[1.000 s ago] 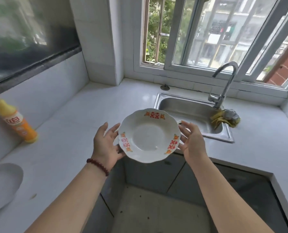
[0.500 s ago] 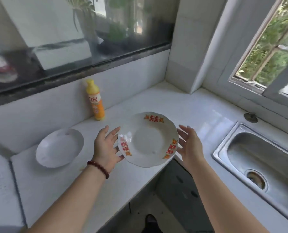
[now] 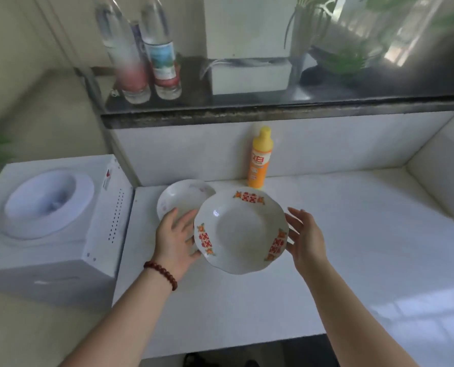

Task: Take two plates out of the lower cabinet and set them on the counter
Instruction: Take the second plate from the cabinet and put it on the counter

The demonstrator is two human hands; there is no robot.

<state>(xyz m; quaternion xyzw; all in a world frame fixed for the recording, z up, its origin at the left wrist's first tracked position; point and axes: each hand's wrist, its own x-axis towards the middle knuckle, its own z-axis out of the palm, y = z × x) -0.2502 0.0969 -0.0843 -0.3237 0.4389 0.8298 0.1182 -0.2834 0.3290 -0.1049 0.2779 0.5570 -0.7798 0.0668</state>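
Observation:
A white plate with red and orange marks on its rim (image 3: 240,231) is held between both hands above the white counter (image 3: 352,247). My left hand (image 3: 177,238) supports its left edge and my right hand (image 3: 306,241) its right edge, fingers spread along the rim. Behind it to the left, a plain white plate (image 3: 178,200) lies flat on the counter, partly hidden by the held plate and my left hand.
A yellow and orange detergent bottle (image 3: 259,158) stands against the back wall just behind the plates. A white appliance (image 3: 53,210) sits to the left of the counter. Two clear bottles (image 3: 146,54) stand on the dark ledge above.
The view has swung left, away from the sink. The held plate has moved left with both hands and now hangs beside and partly over the plain plate on the counter.

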